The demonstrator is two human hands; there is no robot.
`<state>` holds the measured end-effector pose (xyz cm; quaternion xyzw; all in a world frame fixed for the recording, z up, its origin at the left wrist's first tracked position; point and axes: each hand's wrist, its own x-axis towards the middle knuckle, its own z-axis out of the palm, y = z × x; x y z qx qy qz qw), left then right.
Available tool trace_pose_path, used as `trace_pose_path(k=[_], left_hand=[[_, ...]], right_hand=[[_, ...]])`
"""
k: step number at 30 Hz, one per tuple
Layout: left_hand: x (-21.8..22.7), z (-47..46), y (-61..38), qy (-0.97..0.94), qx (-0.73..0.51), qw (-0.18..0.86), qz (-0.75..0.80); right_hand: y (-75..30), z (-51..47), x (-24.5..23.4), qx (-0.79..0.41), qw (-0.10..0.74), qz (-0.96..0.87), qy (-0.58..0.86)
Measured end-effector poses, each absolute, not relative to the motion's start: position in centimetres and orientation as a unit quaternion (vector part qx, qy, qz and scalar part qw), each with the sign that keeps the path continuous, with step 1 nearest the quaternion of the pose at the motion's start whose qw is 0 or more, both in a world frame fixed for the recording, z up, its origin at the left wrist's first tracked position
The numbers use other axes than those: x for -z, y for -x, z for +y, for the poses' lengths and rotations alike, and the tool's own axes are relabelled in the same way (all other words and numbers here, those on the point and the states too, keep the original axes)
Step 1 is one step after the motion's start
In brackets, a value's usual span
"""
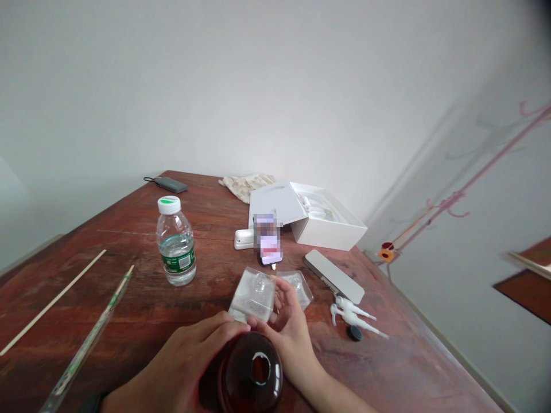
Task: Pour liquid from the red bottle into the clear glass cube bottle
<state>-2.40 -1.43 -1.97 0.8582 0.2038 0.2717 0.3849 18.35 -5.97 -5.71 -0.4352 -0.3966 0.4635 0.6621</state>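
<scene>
A clear square plastic piece [255, 293] with a round bump is held tilted above the table, beyond a dark brown bottle. My right hand [295, 335] is closed on its right side, thumb at the near edge and fingers behind. My left hand [202, 344] is closed at the piece's near left edge; its fingertips meet my right thumb, and some fingers are hidden. Close to me, between my wrists, stands the glossy brown bottle [252, 373] with an uncapped mouth. A second clear square piece [297, 287] lies on the table behind my right hand.
To the left are a water bottle [176, 246], a wooden stick [54, 301] and wrapped chopsticks [92, 338]. A phone [270, 246], white box [322, 232] and cloth [243, 184] lie farther back. White pump heads [350, 312], a black cap [354, 332] and a grey case [333, 275] sit right.
</scene>
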Motion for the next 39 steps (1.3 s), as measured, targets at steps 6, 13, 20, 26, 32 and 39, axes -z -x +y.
trace_pose_path(k=[6, 13, 20, 26, 32, 39], left_hand=[[2.8, -0.9, 2.7, -0.867, -0.288, 0.354, 0.200], [2.3, -0.6, 3.0, -0.877, -0.332, 0.314, 0.150], [2.5, -0.2, 3.5, -0.759, -0.465, 0.390, 0.235], [1.5, 1.4, 2.6, -0.501, -0.516, 0.608, 0.335], [0.1, 2.1, 2.7, -0.441, -0.495, 0.654, 0.365], [-0.1, 1.9, 2.9, -0.419, -0.493, 0.660, 0.382]], right_hand=[[-18.4, -6.1, 5.9, -0.476, 0.661, -0.390, 0.430], [-18.5, -6.1, 5.8, -0.468, 0.664, -0.399, 0.426], [-18.3, -6.1, 6.0, -0.465, 0.667, -0.401, 0.421], [-18.4, -6.2, 6.2, -0.470, 0.666, -0.405, 0.414], [-18.4, -6.0, 6.3, -0.466, 0.667, -0.405, 0.417], [-18.5, -6.1, 6.4, -0.468, 0.659, -0.408, 0.424]])
